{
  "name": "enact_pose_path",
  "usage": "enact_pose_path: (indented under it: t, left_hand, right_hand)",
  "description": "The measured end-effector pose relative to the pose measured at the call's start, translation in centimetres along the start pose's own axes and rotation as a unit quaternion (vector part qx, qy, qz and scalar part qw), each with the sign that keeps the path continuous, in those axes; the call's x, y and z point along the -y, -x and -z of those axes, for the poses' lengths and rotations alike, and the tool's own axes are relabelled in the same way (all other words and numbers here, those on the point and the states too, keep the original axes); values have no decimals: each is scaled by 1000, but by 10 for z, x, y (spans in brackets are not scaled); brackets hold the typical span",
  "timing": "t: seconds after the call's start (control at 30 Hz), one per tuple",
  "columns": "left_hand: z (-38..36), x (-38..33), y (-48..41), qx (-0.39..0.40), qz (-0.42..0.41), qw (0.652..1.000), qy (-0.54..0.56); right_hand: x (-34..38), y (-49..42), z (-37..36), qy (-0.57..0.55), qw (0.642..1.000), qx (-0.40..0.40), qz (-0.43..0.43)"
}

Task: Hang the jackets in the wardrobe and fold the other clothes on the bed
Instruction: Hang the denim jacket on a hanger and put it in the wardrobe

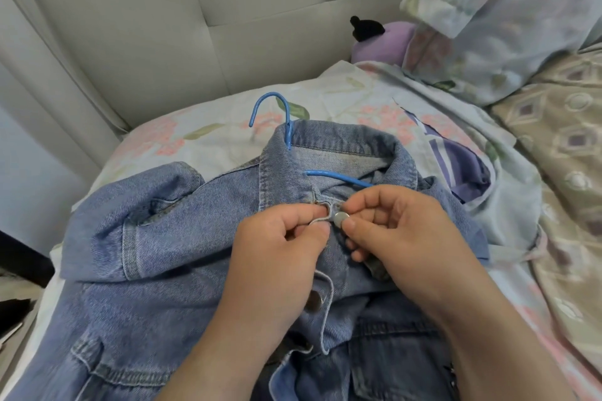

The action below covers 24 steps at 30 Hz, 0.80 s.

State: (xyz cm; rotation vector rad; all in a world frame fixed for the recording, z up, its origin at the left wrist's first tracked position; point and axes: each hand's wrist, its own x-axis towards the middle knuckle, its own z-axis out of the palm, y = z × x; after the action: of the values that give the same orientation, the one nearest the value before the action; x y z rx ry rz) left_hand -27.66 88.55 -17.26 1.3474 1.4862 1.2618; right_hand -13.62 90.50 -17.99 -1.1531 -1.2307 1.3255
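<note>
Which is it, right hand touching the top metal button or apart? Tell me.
Touching. In the head view, fingers of the right hand pinch the top button of the denim jacket.

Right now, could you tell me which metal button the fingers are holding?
The top button at the collar, pinched by the right hand; the lower button sits unheld.

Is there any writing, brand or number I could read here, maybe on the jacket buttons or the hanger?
No text can be read anywhere in this view.
The round silver metal button on the blue denim jacket: any stamping is too blurred to read.
The blue wire hanger: no label shows.
The floral bedsheet: pattern only, no words.
</note>
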Motion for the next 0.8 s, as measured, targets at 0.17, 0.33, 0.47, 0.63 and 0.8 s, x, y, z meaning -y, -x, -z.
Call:
enact_pose_path:
  t: [0.17,0.33,0.47,0.63,0.8]
  left_hand:
    - [3,2,0,16,54,993,102]
    - [2,1,-4,44,82,994,59]
    - [3,1,-6,37,51,998,7]
    - [-1,4,2,-20,-15,996,-88]
    - [-2,6,7,-45,-73,993,-79]
  right_hand:
    - [-2,-1,-1,-11,1000,-16,-3]
    - [-3,-1,-2,-4,1000,12,12]
    - [-7,-2,-3,22,999,20,29]
    - [-10,-2,-1,13,998,34,43]
    - [-13,-3,-1,-13,998,45,48]
